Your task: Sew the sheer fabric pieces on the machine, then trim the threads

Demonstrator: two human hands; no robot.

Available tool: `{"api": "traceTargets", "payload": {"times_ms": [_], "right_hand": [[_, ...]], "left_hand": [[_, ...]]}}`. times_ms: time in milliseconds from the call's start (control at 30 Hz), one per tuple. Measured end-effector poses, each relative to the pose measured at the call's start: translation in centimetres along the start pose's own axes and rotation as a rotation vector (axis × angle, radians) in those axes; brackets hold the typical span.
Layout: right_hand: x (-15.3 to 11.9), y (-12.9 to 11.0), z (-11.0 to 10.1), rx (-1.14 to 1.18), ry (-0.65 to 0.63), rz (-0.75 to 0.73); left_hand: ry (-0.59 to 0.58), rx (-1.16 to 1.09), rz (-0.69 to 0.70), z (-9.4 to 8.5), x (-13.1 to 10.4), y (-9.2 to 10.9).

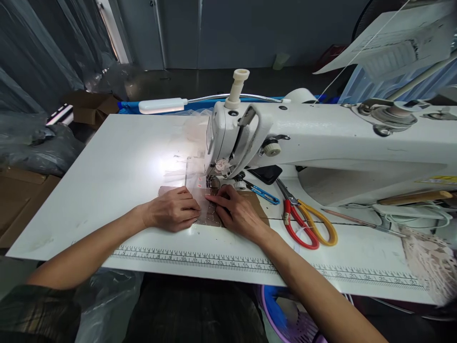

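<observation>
A white sewing machine (321, 128) stands on the white table, its needle area just beyond my hands. Thin, sheer pinkish fabric (205, 207) lies in front of the presser foot. On the fabric's left part rests my left hand (174, 208), fingers curled together; what lies beneath them is hidden. My right hand (235, 209) touches the fabric's right side near the foot, its index finger stretched out and its fingers apart. Under the right hand is a brown flat piece (259, 205).
Right of my hands lie a blue thread snipper (264, 194), red- and yellow-handled scissors (307, 221) and a long thin tool (357, 220). Lace (430, 262) hangs over the right edge. A printed ruler (214, 261) runs along the front edge. A purple basket (273, 317) is below.
</observation>
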State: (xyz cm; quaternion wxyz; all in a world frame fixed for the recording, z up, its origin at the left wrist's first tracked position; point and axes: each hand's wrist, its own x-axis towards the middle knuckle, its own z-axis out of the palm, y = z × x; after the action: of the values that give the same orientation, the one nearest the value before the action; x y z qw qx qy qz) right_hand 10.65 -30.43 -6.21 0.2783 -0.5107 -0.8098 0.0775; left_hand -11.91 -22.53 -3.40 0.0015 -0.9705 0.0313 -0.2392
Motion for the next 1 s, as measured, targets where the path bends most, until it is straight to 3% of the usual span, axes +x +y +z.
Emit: {"api": "traceTargets", "payload": {"times_ms": [200, 533, 1000], "right_hand": [[0.1, -0.1, -0.2, -0.08, -0.018, -0.028], [0.0, 0.2, -0.2, -0.064, -0.034, -0.009], [0.4, -0.4, -0.8, -0.172, -0.079, -0.048]], "left_hand": [[-0.086, -0.074, -0.013, -0.4, 0.3, -0.2], [0.065, -0.063, -0.002, 0.6, -0.1, -0.4], [0.013, -0.079, -0.034, 0.7, 0.1, -0.6]]}}
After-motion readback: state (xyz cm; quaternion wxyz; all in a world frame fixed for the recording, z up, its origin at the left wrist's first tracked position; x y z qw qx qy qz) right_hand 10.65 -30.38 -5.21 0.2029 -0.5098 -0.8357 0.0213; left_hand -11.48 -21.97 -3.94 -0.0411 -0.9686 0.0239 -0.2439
